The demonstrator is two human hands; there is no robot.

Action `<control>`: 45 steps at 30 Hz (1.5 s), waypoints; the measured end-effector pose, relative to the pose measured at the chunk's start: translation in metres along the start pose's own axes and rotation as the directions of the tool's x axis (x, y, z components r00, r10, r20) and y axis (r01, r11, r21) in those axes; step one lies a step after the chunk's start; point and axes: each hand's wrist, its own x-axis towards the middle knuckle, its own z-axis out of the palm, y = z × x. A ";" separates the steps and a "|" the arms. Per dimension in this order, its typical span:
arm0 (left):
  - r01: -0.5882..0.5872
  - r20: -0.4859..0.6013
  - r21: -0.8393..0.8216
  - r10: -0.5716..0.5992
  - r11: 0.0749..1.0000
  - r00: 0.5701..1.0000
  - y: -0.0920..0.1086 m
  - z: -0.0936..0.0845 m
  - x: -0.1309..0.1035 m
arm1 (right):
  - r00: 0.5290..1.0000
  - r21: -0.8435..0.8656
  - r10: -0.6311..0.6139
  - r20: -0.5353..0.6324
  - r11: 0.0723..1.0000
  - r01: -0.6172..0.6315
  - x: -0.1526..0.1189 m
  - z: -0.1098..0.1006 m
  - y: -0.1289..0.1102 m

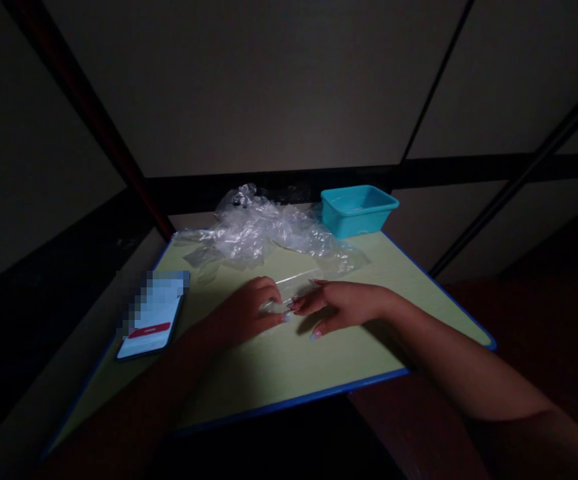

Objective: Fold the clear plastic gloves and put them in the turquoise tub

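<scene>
Plastic sheet (296, 285), clear, glossy, lies before the crinkled heap (249, 232); left fingers (267, 293) pinch it, right fingers (313, 303) spread at its edge; phone (155, 310) writing unreadable.

**One head-worn view, angled forward and down**

The scene is viewed from the person's own head, above and behind the near edge of a blue-edged table (279, 363). The lens is pointed forward and tilted down, so the forearms (459, 357) are seen entering from the lower corners, with the left hand (251, 307) and right hand (353, 302) brought near the centre. Nearly all of the table is taken in at close range, and the upper part is filled by wall panels (279, 87) beyond.
</scene>
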 end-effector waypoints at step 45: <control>0.478 0.212 -0.319 -0.430 0.818 0.878 -0.025 -0.027 0.002 | 0.888 0.064 0.345 -0.304 0.937 -0.342 0.005 -0.007 0.043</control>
